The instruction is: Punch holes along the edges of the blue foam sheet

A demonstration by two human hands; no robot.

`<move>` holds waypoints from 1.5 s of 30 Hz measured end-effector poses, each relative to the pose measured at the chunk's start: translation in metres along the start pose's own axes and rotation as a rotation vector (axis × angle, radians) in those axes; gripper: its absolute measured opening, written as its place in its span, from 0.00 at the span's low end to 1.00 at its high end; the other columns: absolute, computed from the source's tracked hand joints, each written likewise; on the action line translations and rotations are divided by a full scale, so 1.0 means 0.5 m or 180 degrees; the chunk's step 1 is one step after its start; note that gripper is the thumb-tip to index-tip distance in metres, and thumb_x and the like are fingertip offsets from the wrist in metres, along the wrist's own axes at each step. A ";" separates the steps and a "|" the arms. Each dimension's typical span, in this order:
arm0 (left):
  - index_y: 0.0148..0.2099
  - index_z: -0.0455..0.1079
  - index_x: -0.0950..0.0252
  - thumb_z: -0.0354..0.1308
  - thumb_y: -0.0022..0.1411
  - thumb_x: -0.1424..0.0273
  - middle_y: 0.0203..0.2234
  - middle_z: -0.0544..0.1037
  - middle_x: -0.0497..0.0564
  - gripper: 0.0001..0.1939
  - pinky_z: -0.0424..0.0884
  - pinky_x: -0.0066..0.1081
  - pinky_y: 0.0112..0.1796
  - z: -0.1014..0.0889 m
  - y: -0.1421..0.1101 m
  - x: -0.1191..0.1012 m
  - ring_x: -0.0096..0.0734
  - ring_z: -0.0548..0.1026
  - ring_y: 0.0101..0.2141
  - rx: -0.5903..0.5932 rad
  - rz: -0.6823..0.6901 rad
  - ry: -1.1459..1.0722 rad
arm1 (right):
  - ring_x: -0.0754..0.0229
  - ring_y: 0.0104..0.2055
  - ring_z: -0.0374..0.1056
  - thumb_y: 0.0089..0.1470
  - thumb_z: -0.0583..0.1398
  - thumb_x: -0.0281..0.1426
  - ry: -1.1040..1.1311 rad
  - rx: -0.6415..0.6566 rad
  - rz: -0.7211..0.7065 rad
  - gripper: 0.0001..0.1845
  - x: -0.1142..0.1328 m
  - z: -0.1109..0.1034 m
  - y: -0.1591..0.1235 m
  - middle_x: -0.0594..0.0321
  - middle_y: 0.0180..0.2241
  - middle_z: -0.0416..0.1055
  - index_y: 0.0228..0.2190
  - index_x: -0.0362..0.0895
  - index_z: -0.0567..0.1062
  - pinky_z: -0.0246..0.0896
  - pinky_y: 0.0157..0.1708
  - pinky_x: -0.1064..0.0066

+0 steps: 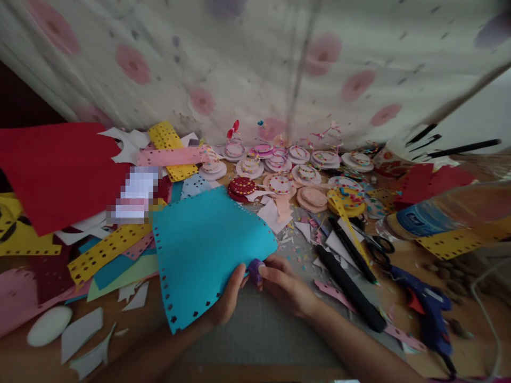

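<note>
My left hand (227,300) grips the lower right edge of a turquoise foam sheet (203,250) whose borders carry rows of small punched holes. My right hand (285,287) is closed around a small purple punch (255,268), which sits at the sheet's edge between my two thumbs. The sheet lies tilted over a grey mat (259,330) on the wooden table.
Red (56,170), yellow perforated (104,250) and pink paper strips pile up at left. Several small round decorated paper pieces (279,165) line the back by a dotted curtain. Black markers (351,287), scissors (379,247), a blue glue gun (431,314) and a plastic bottle (439,215) lie right.
</note>
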State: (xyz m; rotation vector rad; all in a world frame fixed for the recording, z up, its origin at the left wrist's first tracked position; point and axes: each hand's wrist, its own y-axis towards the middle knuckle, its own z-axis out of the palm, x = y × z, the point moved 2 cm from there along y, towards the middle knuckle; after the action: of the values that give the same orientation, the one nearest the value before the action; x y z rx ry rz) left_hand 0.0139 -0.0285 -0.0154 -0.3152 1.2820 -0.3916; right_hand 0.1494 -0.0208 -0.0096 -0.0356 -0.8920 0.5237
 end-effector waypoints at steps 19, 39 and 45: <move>0.23 0.66 0.63 0.50 0.63 0.50 0.20 0.68 0.47 0.25 0.62 0.30 0.30 -0.029 0.015 0.015 0.28 0.64 0.25 0.0409 0.0623 0.1250 | 0.65 0.26 0.69 0.47 0.69 0.38 0.0175 -0.0020 0.0047 0.15 0.009 0.007 0.004 0.65 0.24 0.72 0.28 0.40 0.73 0.61 0.29 0.74; 0.22 0.64 0.63 0.40 0.67 0.49 0.19 0.66 0.47 0.30 0.60 0.30 0.28 -0.013 0.007 -0.004 0.26 0.60 0.22 0.0834 0.0831 0.1498 | 0.64 0.27 0.68 0.51 0.66 0.35 -0.0051 0.0153 -0.0124 0.11 0.012 0.002 0.007 0.64 0.26 0.74 0.32 0.41 0.73 0.55 0.29 0.73; 0.19 0.62 0.62 0.38 0.64 0.42 0.13 0.59 0.46 0.35 0.62 0.30 0.28 0.009 -0.004 -0.031 0.27 0.59 0.20 0.1121 0.0824 0.1301 | 0.65 0.24 0.66 0.49 0.68 0.36 0.0009 0.0186 0.0058 0.13 0.008 0.001 0.006 0.66 0.23 0.72 0.28 0.41 0.73 0.55 0.27 0.73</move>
State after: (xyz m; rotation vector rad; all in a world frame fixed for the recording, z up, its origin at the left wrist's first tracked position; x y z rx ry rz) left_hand 0.0144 -0.0231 0.0000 0.2411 1.5975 -0.4652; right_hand 0.1499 -0.0165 -0.0068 0.0086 -0.8738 0.5663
